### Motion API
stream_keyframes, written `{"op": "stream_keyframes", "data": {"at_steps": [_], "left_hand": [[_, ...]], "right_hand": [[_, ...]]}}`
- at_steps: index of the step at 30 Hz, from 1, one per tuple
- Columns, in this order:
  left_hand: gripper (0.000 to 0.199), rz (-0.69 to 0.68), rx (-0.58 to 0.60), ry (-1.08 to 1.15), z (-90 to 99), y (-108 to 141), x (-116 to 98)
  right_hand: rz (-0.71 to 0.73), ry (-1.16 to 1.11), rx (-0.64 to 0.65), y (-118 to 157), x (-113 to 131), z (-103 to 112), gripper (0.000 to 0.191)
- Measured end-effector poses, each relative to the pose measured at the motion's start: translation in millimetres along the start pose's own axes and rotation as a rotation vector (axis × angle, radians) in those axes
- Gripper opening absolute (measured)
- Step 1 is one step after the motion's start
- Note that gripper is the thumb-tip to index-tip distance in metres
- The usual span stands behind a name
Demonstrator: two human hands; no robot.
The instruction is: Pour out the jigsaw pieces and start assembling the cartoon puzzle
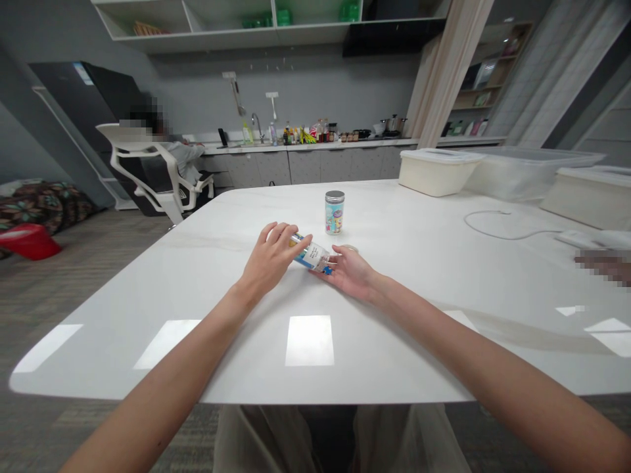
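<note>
Left hand (270, 256), bare: fingers closed on the upper end of the printed container, nearer the wearer than the standing canister and to its left. Printed container (311, 255), one: tilted, upper end leftward, lower end rightward, just in front of the standing canister and slightly left of it; blue decoration, white label, lettering too small to read. Right hand (353, 272), bare: in front of the standing canister and slightly right; palm turned upward, fingers at the container's lower end, thumb apart from them; whether it grips or only cups cannot be told.

Surroundings, left to right, placed by the standing canister. Red bin (30, 241), on the floor, far left. Dark refrigerator (111, 89), behind and far left. White office chair (148, 161), occupied by a seated person (185, 157), behind and left. White tabletop (221, 361), glossy, beneath the canister and spreading to both sides. Faucet (256, 125), behind and left, at the counter. Assorted bottles (323, 131), directly behind, on the same counter. Standing canister (334, 213): upright, silver lid, pale blue pictorial print. Cream lidded box (436, 172), behind and right. White cable (513, 234), loosely curved, right. Clear plastic bin (525, 174), farther right and behind. Second cream box (591, 197), far right.
</note>
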State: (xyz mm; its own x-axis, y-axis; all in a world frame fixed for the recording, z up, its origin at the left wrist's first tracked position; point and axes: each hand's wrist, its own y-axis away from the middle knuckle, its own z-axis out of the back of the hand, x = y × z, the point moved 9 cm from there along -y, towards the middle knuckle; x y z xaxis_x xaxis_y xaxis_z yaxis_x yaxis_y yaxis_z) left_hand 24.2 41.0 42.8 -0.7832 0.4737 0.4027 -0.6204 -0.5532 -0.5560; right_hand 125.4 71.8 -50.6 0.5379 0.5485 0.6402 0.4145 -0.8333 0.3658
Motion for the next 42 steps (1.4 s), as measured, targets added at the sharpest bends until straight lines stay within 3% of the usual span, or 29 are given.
{"op": "stream_keyframes", "data": {"at_steps": [14,19,27,30,36,42], "left_hand": [[0.048,0.036,-0.009,0.040,1.7,1,8],[0.042,-0.013,-0.029,-0.054,1.6,3,8],[0.045,-0.018,-0.090,-0.047,12.3,2,7],[0.045,-0.048,-0.099,-0.072,11.7,3,7],[0.042,-0.115,-0.089,-0.095,10.6,2,2],[0.039,-0.151,-0.093,-0.104,12.2,2,-2]], "right_hand": [[-0.004,0.031,0.007,3,0,-5,0.043],[-0.019,0.059,0.032,1,-1,-3,0.046],[0.018,0.103,-0.022,2,0,0,0.033],[0.077,0.190,-0.036,0,3,1,0.019],[0.256,0.562,0.016,-5,13,-4,0.020],[0.340,0.857,-0.114,-6,25,8,0.025]]}}
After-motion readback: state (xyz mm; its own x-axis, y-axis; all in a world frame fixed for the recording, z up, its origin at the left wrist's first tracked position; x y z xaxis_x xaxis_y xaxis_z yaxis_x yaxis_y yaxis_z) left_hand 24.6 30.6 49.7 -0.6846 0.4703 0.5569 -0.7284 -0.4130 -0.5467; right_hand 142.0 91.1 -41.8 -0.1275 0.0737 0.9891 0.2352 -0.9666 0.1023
